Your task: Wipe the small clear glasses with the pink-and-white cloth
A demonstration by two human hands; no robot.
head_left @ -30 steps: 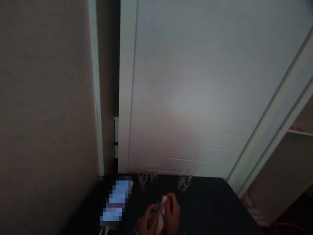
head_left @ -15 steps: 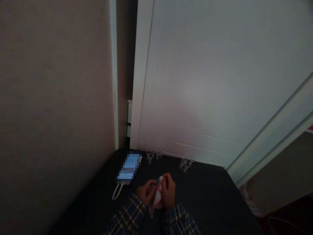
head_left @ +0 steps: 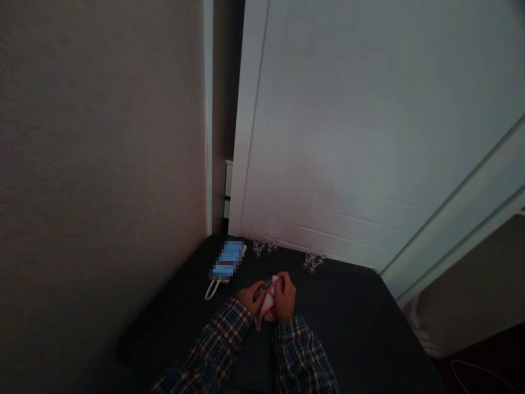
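My left hand [head_left: 250, 297] is closed around a small clear, shiny piece [head_left: 261, 289], mostly covered by the fingers. Pressed against it is a white cloth with pink-red edging [head_left: 268, 301], which my right hand [head_left: 285, 297] grips in bunched folds. One corner of the cloth hangs down between the wrists. Both hands are close together over the dark tabletop [head_left: 336, 323]. Beyond them stand two clusters of small clear pieces with round parts, a left cluster [head_left: 259, 247] and a right cluster [head_left: 314, 261]; their exact kind is too dim to tell.
A phone with a lit, blurred screen [head_left: 228, 260] lies left of my hands, a pale strap loop [head_left: 212, 289] at its near end. A white panel with heart patterns [head_left: 348, 137] rises behind the table. A plain wall [head_left: 123, 164] borders the left side.
The view has shifted, so the table and its things appear higher and slightly to the right. Both hands stay together on the clear piece and cloth, with the fingers slightly shifted.
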